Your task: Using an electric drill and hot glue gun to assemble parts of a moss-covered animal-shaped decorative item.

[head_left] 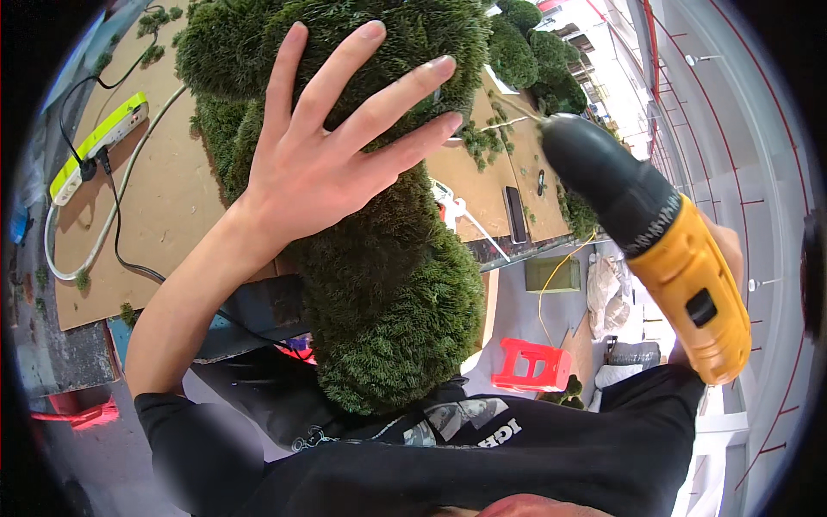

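Observation:
My left hand lies flat with fingers spread on a large, dense green foliage piece that looks like artificial moss or conifer. This piece is made of several rounded clumps and reaches from the table down to my lap. On the right, my right hand grips a yellow and black power drill, which hides most of its fingers. A thin bit or wire shows at the drill's black nose, pointing left toward the foliage but apart from it.
A yellow-green power strip with cables lies at the table's left. Right of the foliage are a white tool, a dark phone-like slab and green sprigs. More green balls sit beyond. A red stool stands on the floor.

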`<state>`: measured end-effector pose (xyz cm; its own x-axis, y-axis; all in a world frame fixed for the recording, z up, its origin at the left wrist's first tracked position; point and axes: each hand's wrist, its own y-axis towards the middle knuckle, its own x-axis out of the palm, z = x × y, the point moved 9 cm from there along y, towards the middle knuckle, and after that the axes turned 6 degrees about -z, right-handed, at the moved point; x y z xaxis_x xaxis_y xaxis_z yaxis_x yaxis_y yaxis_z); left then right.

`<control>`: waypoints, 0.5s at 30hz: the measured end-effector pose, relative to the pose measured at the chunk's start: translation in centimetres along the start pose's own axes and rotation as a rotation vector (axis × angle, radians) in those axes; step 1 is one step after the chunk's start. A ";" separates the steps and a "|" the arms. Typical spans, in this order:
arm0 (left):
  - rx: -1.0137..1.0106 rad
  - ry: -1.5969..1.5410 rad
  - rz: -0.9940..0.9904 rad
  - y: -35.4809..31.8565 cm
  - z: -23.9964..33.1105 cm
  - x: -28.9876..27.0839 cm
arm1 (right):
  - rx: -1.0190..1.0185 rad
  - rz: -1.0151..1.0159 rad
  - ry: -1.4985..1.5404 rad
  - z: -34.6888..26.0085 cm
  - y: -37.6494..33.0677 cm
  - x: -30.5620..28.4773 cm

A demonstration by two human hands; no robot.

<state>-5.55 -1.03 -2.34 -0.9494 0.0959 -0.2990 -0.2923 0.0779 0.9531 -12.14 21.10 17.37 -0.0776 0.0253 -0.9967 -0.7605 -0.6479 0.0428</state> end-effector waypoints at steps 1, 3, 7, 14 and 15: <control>0.007 0.019 -0.026 0.0 0.0 -0.2 | 0.027 0.052 0.038 3.3 -0.2 0.3; 0.007 0.023 0.007 0.3 0.2 -0.4 | -0.063 0.219 0.064 7.0 -2.8 0.4; 0.002 0.028 -0.116 0.4 0.5 0.1 | 0.072 0.047 0.278 14.4 -0.6 5.6; 0.062 0.112 -0.120 0.2 0.9 0.8 | -0.139 0.474 1.282 24.8 11.0 19.7; 0.094 0.124 -0.134 0.4 1.0 0.7 | -0.108 0.489 1.379 25.9 12.3 22.1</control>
<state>-6.19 0.06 -2.22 -0.9113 -0.0445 -0.4094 -0.4106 0.1748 0.8949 -39.92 33.46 -2.29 0.4035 -0.9003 -0.1631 -0.7841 -0.4321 0.4455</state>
